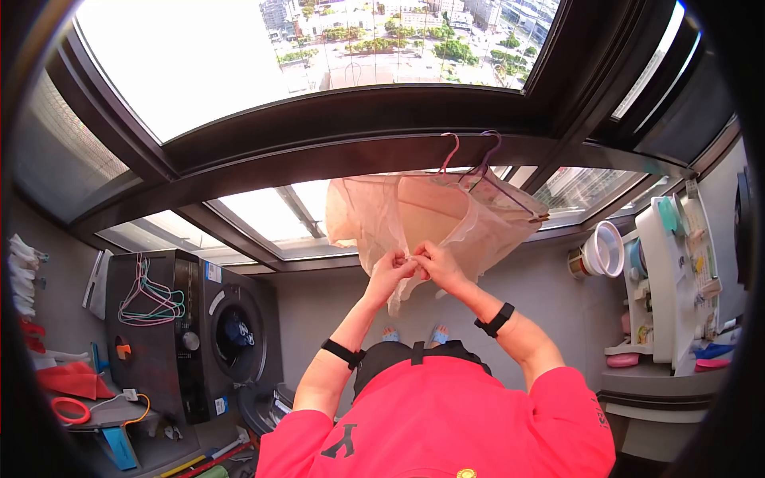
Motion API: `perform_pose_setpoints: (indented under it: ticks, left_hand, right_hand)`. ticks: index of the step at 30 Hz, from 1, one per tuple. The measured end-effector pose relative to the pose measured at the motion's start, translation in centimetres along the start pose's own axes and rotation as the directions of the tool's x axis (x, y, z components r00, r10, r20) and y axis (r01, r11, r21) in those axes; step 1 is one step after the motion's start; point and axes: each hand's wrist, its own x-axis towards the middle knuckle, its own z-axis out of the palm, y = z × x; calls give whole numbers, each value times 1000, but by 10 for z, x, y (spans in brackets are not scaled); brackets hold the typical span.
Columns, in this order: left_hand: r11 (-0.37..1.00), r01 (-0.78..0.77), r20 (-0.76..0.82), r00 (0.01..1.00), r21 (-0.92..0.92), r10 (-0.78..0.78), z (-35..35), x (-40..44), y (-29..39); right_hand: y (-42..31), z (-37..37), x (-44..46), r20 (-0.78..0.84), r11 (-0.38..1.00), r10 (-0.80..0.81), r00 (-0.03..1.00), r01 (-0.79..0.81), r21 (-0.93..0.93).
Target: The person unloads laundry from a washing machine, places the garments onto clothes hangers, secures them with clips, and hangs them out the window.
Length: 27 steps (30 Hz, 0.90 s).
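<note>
A pale, sheer pinkish garment (366,211) hangs in front of me below the window frame. A pink hanger (452,151) and a purple hanger (498,179) hook up at its top. My left hand (390,272) pinches the garment's front edge, fingers closed on the thin cloth. Close beside it, almost touching, my right hand (438,267) also pinches the edge at the same spot. The exact bit of cloth between the fingertips is too small to make out. The garment's lower edge falls loose beneath my hands.
A dark washing machine (191,334) with its round door open stands at left, several wire hangers (150,299) on top. White buckets (603,251) and a white shelf unit (669,287) with small items are at right. A red cloth (76,381) lies at far left.
</note>
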Motion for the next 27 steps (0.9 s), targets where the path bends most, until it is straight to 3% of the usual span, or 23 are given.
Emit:
perform_pose_setpoints:
  ticks: [3,5,6,7,10,11,13,16,19,23,27]
  left_hand:
    - [991,-33,-1,999,132,33,-3,4,-4]
    - [940,-71,-84,991,332,105,-10,6,-12]
    - [899,-83,-118,982,431,147,-14,6,-12]
    - [843,-16,-153,982,537,116,-17,6,-8]
    - [581,-135,-88,936,803,341,-29,11,-16]
    - [634,-113,-121,941,765,314,-36,14,-11]
    - [599,-97,-234,862,795,450,-47,20,15]
    - [541,-137,-304,702,830,644,-60,34,51]
    - [294,-207,-114,605,933,788,-65,47,76]
    - [156,-148,-15,679,977,734,-67,66,87]
    - [131,-108,-32,639,985,768,-73,80,91]
  right_hand:
    - [3,-3,-4,-2,996,-53,999,53,-76]
    - [7,-7,-7,13,992,-73,997,74,-99]
    - [6,-9,-11,-53,973,-174,983,164,-161]
    - [4,-11,-17,-112,942,-276,955,245,-228]
    - [3,-35,-22,-265,841,-480,836,353,-410]
    - [3,-48,-22,-311,808,-531,788,361,-465]
    - [0,-74,-20,-411,705,-653,637,312,-637]
    - [5,-103,-15,-451,647,-671,588,168,-744]
    - [27,-119,-3,-431,630,-650,626,127,-766]
    - [42,-129,5,-469,696,-570,675,94,-712]
    - [33,-134,9,-489,770,-509,708,122,-626]
